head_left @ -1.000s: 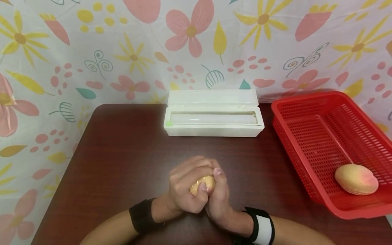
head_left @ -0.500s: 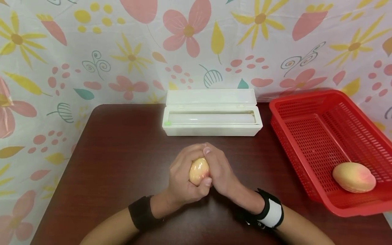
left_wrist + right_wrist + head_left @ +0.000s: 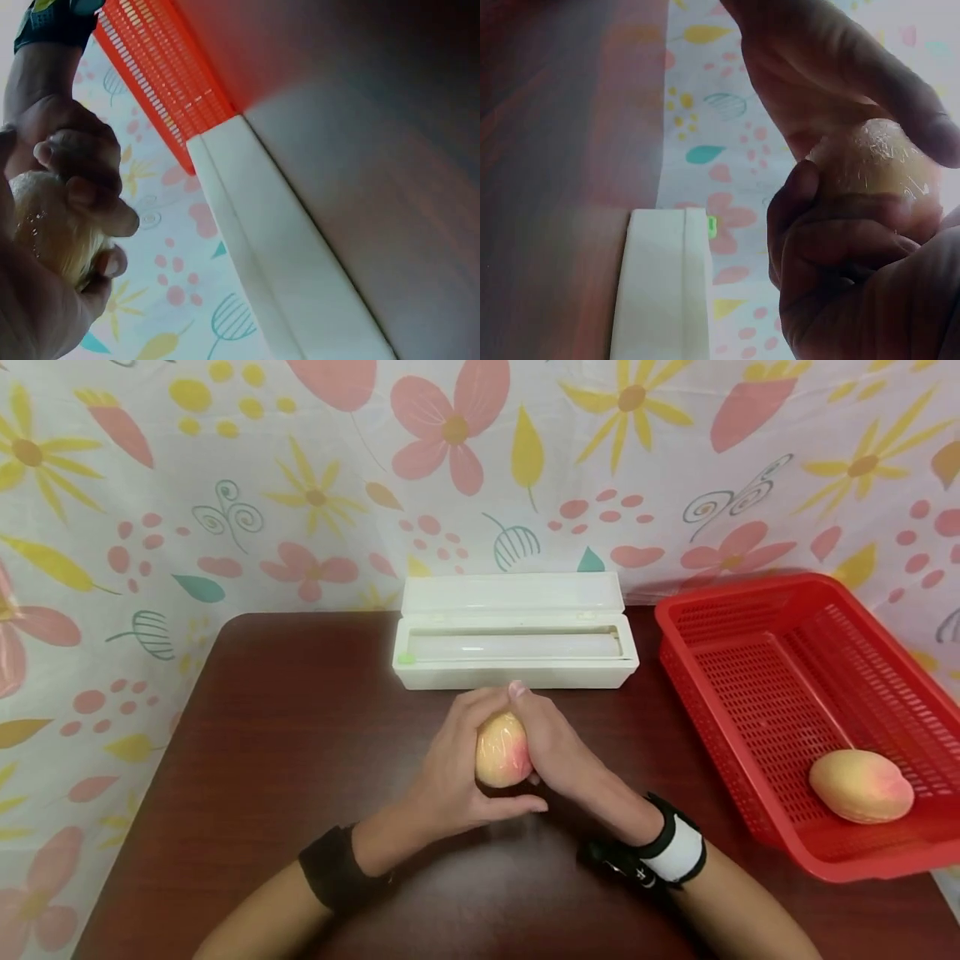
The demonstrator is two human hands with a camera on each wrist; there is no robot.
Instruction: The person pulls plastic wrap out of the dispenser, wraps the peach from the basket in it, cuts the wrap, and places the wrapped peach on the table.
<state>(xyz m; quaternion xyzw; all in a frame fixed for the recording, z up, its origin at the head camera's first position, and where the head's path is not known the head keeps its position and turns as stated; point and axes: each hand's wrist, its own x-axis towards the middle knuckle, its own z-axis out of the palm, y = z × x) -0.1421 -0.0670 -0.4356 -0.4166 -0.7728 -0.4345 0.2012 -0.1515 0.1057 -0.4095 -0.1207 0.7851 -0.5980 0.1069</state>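
Note:
Both hands hold a yellow peach with a pink blush between them above the table. A shiny, wrinkled clear film covers it, its creases showing in the right wrist view on the peach. My left hand cups it from the left, fingers bent over its far side and thumb stretched out below. From the right, my right hand wraps it; its curled fingers show in the right wrist view, and its thumb lies at the top by the left fingertips. The peach's underside is hidden in the head view.
Behind the hands stands a white cling film box, lid raised, a roll inside. A red plastic basket at the right holds another peach. A floral sheet hangs behind the dark brown table.
The hands and peach have moved away from the body, towards the white box. The peach has turned, showing more of its pink side, and the left thumb has come off it and straightened.

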